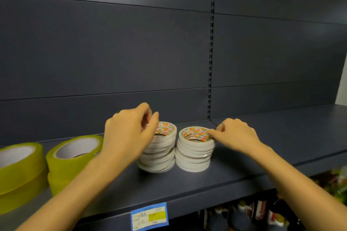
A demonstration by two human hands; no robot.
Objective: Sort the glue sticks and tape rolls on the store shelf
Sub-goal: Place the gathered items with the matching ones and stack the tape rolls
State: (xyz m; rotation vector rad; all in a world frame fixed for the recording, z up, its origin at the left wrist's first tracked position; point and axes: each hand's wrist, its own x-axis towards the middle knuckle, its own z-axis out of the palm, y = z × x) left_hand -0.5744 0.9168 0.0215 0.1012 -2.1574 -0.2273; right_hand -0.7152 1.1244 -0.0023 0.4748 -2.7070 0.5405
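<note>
White thin tape rolls [194,157] sit in two upright stacks on dark grey shelf [187,189]. Left hand [129,133] pinches left stack [159,155] top; right hand [236,135] pinches right stack [195,148] top.

White tape stacks [194,153] carry orange-and-red labels; wide rolls [72,159] are yellow-green with white cores; shelf [262,137] is dark grey; price tag [149,215] blue with a yellow patch

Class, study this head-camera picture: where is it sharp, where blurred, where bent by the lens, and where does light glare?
Head view: sharpest at the centre, on the white tape stacks; the back panel seams bow from wide-angle distortion; soft glare lightens the panel's top; goods under the shelf and the price label are blurred, unreadable.
</note>
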